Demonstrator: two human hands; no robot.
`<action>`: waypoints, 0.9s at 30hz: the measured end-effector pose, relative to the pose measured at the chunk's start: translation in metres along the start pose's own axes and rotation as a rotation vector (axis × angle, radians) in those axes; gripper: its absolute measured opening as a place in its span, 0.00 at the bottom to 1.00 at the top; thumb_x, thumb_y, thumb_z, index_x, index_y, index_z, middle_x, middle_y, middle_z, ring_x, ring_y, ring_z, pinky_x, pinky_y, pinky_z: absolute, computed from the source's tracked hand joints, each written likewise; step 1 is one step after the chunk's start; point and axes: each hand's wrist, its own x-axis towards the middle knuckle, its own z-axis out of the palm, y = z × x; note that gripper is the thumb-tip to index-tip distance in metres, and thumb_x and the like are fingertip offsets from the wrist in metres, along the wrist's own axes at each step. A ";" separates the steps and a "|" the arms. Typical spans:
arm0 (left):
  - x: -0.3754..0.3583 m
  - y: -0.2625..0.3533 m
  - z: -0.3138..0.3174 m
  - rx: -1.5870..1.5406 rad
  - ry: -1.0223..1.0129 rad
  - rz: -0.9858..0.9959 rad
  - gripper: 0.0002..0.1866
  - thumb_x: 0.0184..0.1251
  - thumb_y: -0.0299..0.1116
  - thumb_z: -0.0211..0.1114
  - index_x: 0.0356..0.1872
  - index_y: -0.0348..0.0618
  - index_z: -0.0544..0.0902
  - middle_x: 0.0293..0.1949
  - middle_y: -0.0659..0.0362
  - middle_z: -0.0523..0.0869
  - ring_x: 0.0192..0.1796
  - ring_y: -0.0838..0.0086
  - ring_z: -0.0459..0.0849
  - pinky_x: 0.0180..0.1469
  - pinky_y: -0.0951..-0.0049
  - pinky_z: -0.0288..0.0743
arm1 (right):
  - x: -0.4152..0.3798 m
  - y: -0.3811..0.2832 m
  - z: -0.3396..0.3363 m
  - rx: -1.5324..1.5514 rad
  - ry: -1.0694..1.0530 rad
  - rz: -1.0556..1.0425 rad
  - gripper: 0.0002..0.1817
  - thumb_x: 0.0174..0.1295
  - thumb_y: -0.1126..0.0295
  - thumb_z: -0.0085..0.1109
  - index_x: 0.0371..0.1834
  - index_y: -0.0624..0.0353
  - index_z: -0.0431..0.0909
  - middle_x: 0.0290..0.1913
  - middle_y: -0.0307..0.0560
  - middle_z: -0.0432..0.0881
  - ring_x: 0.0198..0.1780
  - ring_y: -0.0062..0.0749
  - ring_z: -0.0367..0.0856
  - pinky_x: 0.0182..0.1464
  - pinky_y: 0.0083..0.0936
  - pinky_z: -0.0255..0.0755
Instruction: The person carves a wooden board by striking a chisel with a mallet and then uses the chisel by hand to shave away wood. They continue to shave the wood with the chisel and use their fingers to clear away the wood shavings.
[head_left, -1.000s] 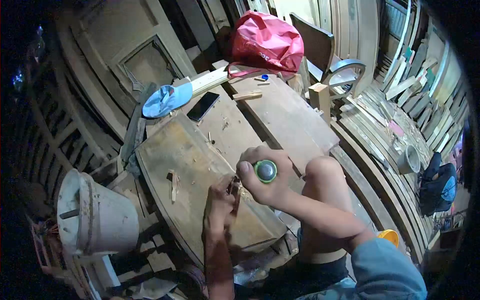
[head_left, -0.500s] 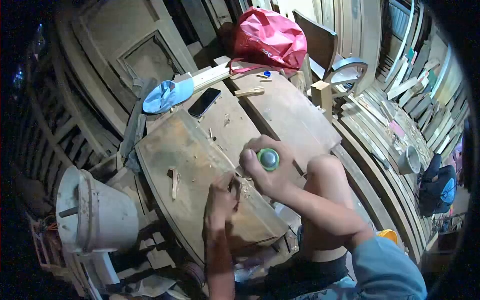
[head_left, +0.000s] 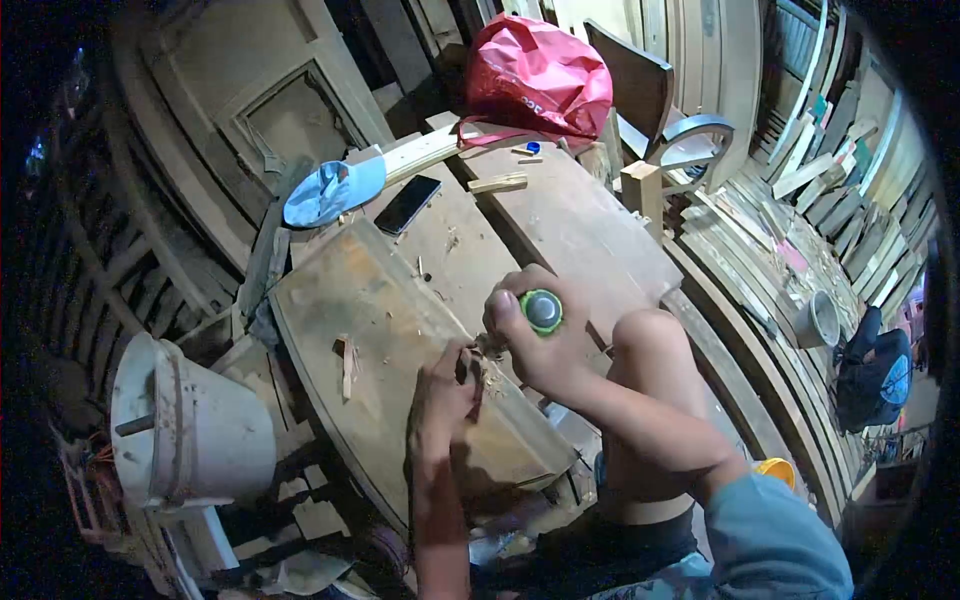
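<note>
My right hand point(head_left: 540, 335) is wrapped round a green handle with a grey round end point(head_left: 543, 311), held upright above the edge of a wooden board. What lies below the handle is hidden by the hand. My left hand point(head_left: 447, 388) rests on the board point(head_left: 370, 290), its fingers curled together near the edge; what they hold, if anything, is too small to make out. Pale wood shavings point(head_left: 492, 380) lie between the two hands. A thin wood piece point(head_left: 347, 368) lies on the board to the left.
A phone point(head_left: 408, 204), a light blue cap point(head_left: 334, 192) and a red bag point(head_left: 540, 78) are further back. A white bucket point(head_left: 215, 430) stands at the left. My bent knee point(head_left: 655, 350) is beside my right forearm. An upright wood block point(head_left: 642, 190) stands behind.
My right hand and the green handle have shifted slightly to the right and up. The left hand has barely moved.
</note>
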 end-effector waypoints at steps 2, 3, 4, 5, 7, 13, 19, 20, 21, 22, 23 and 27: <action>0.002 -0.014 0.007 -0.022 0.024 0.060 0.10 0.61 0.27 0.60 0.43 0.43 0.77 0.30 0.41 0.81 0.34 0.44 0.81 0.33 0.53 0.73 | 0.001 0.000 -0.001 -0.064 0.007 -0.025 0.09 0.54 0.75 0.62 0.20 0.62 0.74 0.16 0.40 0.74 0.18 0.20 0.73 0.24 0.19 0.65; 0.004 -0.019 0.009 -0.004 0.070 0.172 0.10 0.61 0.27 0.61 0.43 0.43 0.77 0.28 0.42 0.81 0.33 0.44 0.81 0.32 0.54 0.73 | 0.002 -0.004 -0.003 -0.078 -0.042 -0.036 0.09 0.55 0.74 0.62 0.20 0.62 0.74 0.15 0.40 0.73 0.18 0.19 0.72 0.24 0.19 0.65; 0.003 -0.022 0.010 0.014 0.114 0.282 0.10 0.60 0.27 0.62 0.43 0.44 0.77 0.27 0.43 0.81 0.31 0.45 0.82 0.30 0.54 0.74 | 0.002 -0.002 -0.003 -0.076 -0.043 -0.037 0.09 0.55 0.74 0.62 0.20 0.62 0.74 0.15 0.40 0.73 0.18 0.19 0.72 0.24 0.19 0.65; 0.002 -0.021 0.009 0.014 0.113 0.283 0.10 0.60 0.27 0.62 0.43 0.44 0.77 0.27 0.43 0.81 0.31 0.45 0.82 0.30 0.54 0.74 | 0.003 0.001 -0.004 -0.103 -0.030 -0.033 0.09 0.55 0.73 0.62 0.20 0.62 0.74 0.15 0.40 0.73 0.18 0.19 0.72 0.23 0.19 0.64; 0.000 -0.016 0.008 -0.044 0.060 0.132 0.10 0.58 0.27 0.63 0.41 0.43 0.76 0.25 0.44 0.81 0.31 0.46 0.81 0.31 0.55 0.73 | 0.003 0.002 -0.005 -0.083 0.001 0.007 0.09 0.56 0.73 0.61 0.21 0.63 0.74 0.15 0.39 0.72 0.18 0.17 0.71 0.23 0.19 0.63; -0.006 -0.016 0.006 -0.061 0.110 0.165 0.08 0.56 0.27 0.63 0.36 0.40 0.75 0.24 0.44 0.80 0.31 0.45 0.81 0.30 0.55 0.72 | 0.001 0.005 -0.006 -0.065 0.005 0.072 0.10 0.56 0.73 0.61 0.21 0.63 0.73 0.15 0.38 0.71 0.18 0.17 0.70 0.22 0.19 0.62; -0.002 -0.018 0.000 -0.163 0.007 0.026 0.07 0.56 0.26 0.62 0.33 0.39 0.74 0.24 0.43 0.79 0.30 0.46 0.81 0.29 0.55 0.71 | 0.002 0.000 -0.004 0.000 0.013 0.030 0.10 0.57 0.72 0.61 0.21 0.63 0.74 0.15 0.38 0.73 0.18 0.16 0.71 0.22 0.18 0.63; -0.002 -0.018 0.002 -0.163 0.001 0.028 0.07 0.56 0.26 0.62 0.33 0.39 0.74 0.24 0.43 0.79 0.30 0.46 0.81 0.29 0.55 0.71 | 0.002 0.000 -0.005 -0.001 0.023 0.085 0.10 0.57 0.72 0.61 0.21 0.63 0.74 0.15 0.39 0.73 0.18 0.16 0.71 0.23 0.18 0.64; -0.001 -0.019 0.005 -0.164 0.009 0.032 0.06 0.56 0.26 0.62 0.33 0.39 0.74 0.24 0.42 0.79 0.31 0.46 0.81 0.29 0.56 0.71 | 0.003 0.001 -0.006 -0.029 0.011 0.051 0.10 0.57 0.72 0.60 0.21 0.63 0.74 0.15 0.38 0.73 0.18 0.17 0.71 0.23 0.18 0.64; 0.000 -0.019 0.005 -0.164 0.021 0.034 0.06 0.56 0.26 0.62 0.34 0.38 0.74 0.24 0.42 0.79 0.31 0.45 0.81 0.29 0.56 0.71 | 0.003 0.001 -0.007 -0.025 0.012 0.047 0.10 0.57 0.72 0.60 0.21 0.63 0.74 0.15 0.38 0.73 0.18 0.17 0.71 0.23 0.18 0.64; 0.001 -0.018 0.002 -0.161 0.025 0.035 0.06 0.56 0.26 0.62 0.34 0.38 0.74 0.24 0.42 0.79 0.31 0.45 0.81 0.29 0.56 0.71 | 0.003 -0.001 -0.007 -0.023 0.001 0.032 0.10 0.58 0.72 0.60 0.21 0.62 0.74 0.15 0.38 0.73 0.19 0.16 0.71 0.23 0.18 0.64; -0.001 -0.031 0.011 -0.065 0.049 0.051 0.06 0.56 0.26 0.61 0.33 0.39 0.74 0.22 0.42 0.78 0.28 0.45 0.80 0.28 0.57 0.70 | 0.004 -0.006 -0.006 0.005 0.007 0.036 0.11 0.58 0.73 0.60 0.20 0.62 0.73 0.15 0.37 0.73 0.19 0.15 0.70 0.23 0.18 0.63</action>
